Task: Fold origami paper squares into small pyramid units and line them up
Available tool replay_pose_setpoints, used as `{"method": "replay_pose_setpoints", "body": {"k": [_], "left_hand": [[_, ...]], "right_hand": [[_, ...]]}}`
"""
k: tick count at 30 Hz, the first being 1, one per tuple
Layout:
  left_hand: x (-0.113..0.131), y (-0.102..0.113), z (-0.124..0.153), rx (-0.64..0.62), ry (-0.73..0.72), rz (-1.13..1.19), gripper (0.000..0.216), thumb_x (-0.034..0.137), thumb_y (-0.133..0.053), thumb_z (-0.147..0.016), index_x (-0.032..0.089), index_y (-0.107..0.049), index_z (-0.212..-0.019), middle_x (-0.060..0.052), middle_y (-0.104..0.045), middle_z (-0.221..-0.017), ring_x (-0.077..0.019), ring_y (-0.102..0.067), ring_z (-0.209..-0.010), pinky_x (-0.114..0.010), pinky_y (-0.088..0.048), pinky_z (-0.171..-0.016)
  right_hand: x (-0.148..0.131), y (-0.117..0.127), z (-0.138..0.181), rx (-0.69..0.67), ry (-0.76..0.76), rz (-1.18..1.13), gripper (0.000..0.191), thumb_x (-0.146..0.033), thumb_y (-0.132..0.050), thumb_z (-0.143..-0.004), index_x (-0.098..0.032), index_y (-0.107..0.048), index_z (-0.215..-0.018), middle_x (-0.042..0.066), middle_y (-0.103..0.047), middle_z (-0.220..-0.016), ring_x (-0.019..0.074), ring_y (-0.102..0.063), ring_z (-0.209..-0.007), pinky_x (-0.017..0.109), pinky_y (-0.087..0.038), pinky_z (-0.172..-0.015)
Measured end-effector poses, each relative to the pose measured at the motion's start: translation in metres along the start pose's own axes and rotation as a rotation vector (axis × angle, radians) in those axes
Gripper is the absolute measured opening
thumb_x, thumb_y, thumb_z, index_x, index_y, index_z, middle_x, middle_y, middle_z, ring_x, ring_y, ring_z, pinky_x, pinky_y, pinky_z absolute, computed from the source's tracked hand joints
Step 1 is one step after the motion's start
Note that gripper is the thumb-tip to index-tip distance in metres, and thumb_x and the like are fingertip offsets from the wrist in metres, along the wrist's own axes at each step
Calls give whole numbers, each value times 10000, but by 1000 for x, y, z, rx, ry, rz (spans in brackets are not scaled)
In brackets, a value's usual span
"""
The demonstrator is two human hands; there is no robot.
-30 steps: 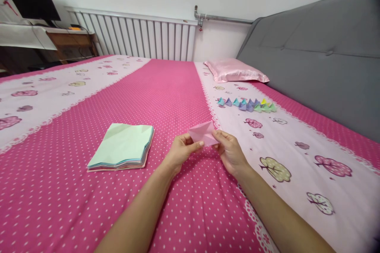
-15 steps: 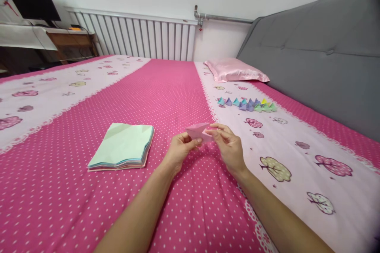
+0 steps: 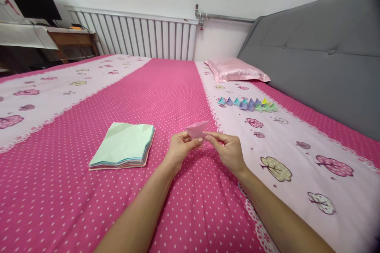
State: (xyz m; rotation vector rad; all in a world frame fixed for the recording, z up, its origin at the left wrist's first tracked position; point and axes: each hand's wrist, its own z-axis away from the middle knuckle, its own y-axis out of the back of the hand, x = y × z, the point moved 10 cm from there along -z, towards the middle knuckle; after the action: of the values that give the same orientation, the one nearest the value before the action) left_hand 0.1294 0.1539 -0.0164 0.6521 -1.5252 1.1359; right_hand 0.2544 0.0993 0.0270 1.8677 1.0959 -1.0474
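A folded piece of pink origami paper (image 3: 196, 129) is held up above the pink dotted bedspread (image 3: 166, 99). My left hand (image 3: 181, 148) pinches its left and lower side between thumb and fingers. At its lower right, the thumb and fingertips of my right hand (image 3: 227, 148) close on the paper's edge. Left of my hands lies a stack of square coloured paper (image 3: 123, 144), pale green on top. Several small folded paper pieces (image 3: 247, 104) in blue, purple, green and yellow stand in rows on the bed, beyond my right hand.
A pink satin pillow (image 3: 236, 70) lies at the far right, against the grey padded headboard (image 3: 320, 51). Behind the bed are a white radiator (image 3: 133, 35) and a pipe (image 3: 228, 18). A desk with a black monitor (image 3: 31, 0) stands at the far left.
My right hand has shifted slightly down and left along the pink paper. The paper's right flap, spread out before, is now folded in. My left hand keeps its grip.
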Motion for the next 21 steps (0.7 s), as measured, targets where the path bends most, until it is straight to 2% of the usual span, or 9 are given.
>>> {"method": "replay_pose_setpoints", "body": {"k": [6,12,17,21], "left_hand": [[11,5,0,53,-96,-97,344,289,-789,-525,123,-688,-809,-92,-699,-828,-180,-627,-746,-288,-475,-699],[10,-1,1,-12,-69,-23,240,261,-751,-598,149,-717,-807,-73,-709,-784,-176,-636,-754,-302,-465,-775],[8,-4,2,-42,-36,19,227,268,-742,-615,135,-714,-797,-82,-704,-755,-171,-629,-703,-278,-460,-698],[5,-3,2,-43,-20,14,181,274,-734,-625,133,-712,-736,-73,-693,-735,-140,-595,-644,-245,-422,-621]], "right_hand": [[-2,-5,-1,-71,-8,-4,148,-307,-629,-748,-248,-723,-847,20,-724,-856,209,-663,-812,353,-501,-774],[-1,-10,-1,-124,2,-20,152,-318,-620,-757,-215,-726,-791,17,-713,-731,173,-642,-666,298,-497,-635],[2,-5,0,-80,-29,-7,177,-351,-649,-718,-188,-711,-693,16,-676,-632,159,-600,-586,286,-477,-569],[0,-7,0,-83,-29,-6,188,-354,-632,-732,-186,-699,-680,25,-677,-655,168,-609,-627,298,-484,-613]]}}
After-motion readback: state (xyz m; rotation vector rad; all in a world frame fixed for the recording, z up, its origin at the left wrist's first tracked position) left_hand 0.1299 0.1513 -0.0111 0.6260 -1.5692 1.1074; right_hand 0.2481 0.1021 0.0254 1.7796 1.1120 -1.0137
